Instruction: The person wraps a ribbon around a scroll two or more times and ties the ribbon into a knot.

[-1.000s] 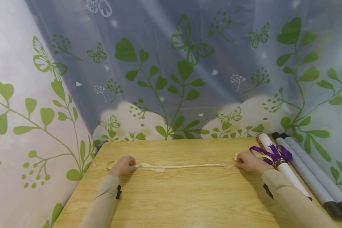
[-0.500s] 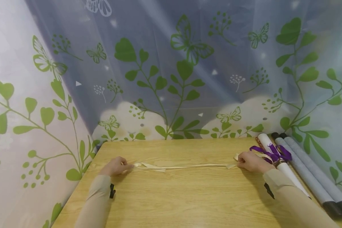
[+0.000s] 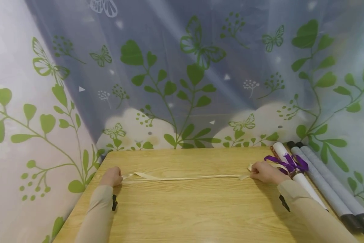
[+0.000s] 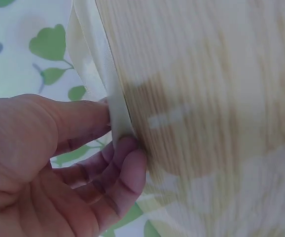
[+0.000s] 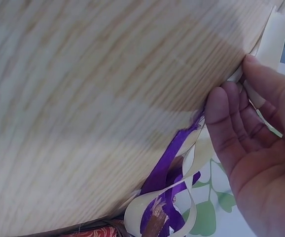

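Observation:
A cream ribbon (image 3: 197, 177) runs nearly straight across the wooden table (image 3: 185, 212) between my two hands. On the left, my left hand (image 3: 110, 176) pinches it; the left wrist view shows the ribbon (image 4: 114, 84) between thumb and fingers, with a second loose strand beside it. Close to the left hand, the ribbon splits into two strands. My right hand (image 3: 265, 172) pinches the other end, near the rolls, and a short tail pokes out past its fingertips. In the right wrist view the ribbon (image 5: 273, 44) passes between thumb and fingers.
Beyond the right hand lies a white roll (image 3: 309, 189) tied with a purple ribbon (image 3: 288, 163). Cream loops (image 5: 132, 212) hang by the purple one. Two grey rolls (image 3: 327, 182) with black ends lie along the right edge. A leaf-patterned curtain (image 3: 169, 84) stands behind the table.
My left hand has slid left along the table, and the stretch of ribbon showing between the hands is longer. The right hand stays almost in place, still pinching its end.

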A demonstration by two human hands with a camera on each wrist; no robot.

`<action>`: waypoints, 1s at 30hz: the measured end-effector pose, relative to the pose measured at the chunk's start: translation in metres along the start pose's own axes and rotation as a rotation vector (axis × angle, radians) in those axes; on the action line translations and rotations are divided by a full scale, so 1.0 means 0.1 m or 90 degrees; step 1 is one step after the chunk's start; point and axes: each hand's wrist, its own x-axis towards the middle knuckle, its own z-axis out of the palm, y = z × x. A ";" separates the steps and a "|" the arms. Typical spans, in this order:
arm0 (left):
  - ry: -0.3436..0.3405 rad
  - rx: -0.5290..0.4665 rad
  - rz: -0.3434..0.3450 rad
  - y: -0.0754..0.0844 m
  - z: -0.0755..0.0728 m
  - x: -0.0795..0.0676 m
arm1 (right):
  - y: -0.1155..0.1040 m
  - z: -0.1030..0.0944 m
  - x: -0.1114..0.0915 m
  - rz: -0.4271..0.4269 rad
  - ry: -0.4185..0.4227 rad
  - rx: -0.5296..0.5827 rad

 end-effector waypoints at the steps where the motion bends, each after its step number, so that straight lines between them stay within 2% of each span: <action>1: -0.001 -0.004 -0.007 0.00 -0.02 -0.01 | 0.00 0.00 0.00 0.003 0.000 0.002; 6: -0.004 -0.015 -0.009 0.06 -0.04 -0.01 | 0.01 -0.05 -0.01 0.012 -0.003 0.014; 10: 0.003 -0.015 -0.020 0.22 -0.04 -0.02 | 0.02 -0.13 0.00 0.034 -0.014 0.031; 13: 0.032 0.005 -0.002 0.34 -0.03 -0.02 | 0.04 -0.22 -0.01 0.064 -0.017 0.063; 18: 0.048 0.006 0.027 0.49 0.03 0.03 | 0.11 -0.35 -0.05 0.085 0.034 0.051; 23: 0.042 -0.007 0.031 0.58 0.13 0.05 | 0.22 -0.43 -0.14 0.094 0.078 0.038; 30: 0.041 -0.032 0.046 0.69 0.18 0.05 | 0.33 -0.56 -0.26 0.135 0.087 0.038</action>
